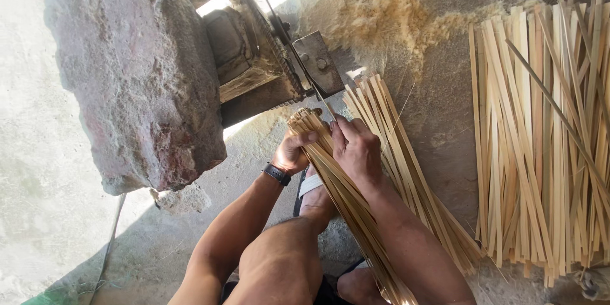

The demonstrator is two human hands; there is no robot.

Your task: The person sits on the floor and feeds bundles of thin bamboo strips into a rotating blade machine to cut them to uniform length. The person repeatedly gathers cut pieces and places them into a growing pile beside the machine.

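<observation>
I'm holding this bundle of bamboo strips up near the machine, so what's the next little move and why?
Probably ease one strip forward toward the machine. Both hands, left hand and right hand, grip the bundle of strips, whose ends sit just short of its metal bracket.

strip pile (546, 140): cut off right | held bundle (349, 203): lower end off-frame | left fingers (304, 136): partly behind bundle

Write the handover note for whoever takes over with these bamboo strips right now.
Left hand: gripping the bundle of bamboo strips near its top end.
Right hand: on the same bundle, fingers at the strip ends beside the metal machine.
Bundle slants across the lap, its top at the machine's bracket.
Second strip bundle lies on the ground just right.
Large pile of wider slats at far right; sawdust behind.
Done or left: cannot tell from this view.
</observation>
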